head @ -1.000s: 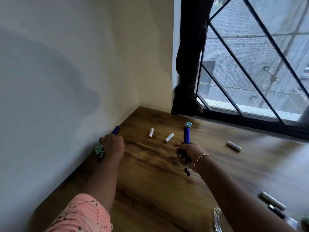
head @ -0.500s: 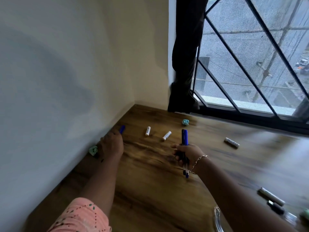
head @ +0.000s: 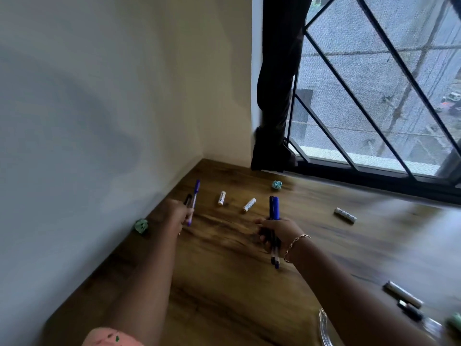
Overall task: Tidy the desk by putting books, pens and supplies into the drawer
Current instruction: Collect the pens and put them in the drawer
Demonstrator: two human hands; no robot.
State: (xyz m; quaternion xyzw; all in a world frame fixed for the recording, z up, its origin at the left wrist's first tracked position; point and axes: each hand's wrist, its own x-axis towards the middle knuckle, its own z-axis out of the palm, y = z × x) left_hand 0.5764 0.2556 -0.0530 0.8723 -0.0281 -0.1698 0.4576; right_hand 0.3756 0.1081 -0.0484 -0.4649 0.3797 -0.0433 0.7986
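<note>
The left hand pinches a purple pen and a dark pen beside the pale wall. The right hand is curled round a bundle of blue pens. Beyond and between the hands, a white cylinder and a second white cylinder lie on the wood-grain desk. Beyond the right hand, a teal paper ball lies near the barred window.

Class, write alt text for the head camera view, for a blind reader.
The left hand and right hand each grip pens over a wooden desk by a barred window; small white tubes and crumpled paper balls lie scattered.
</note>
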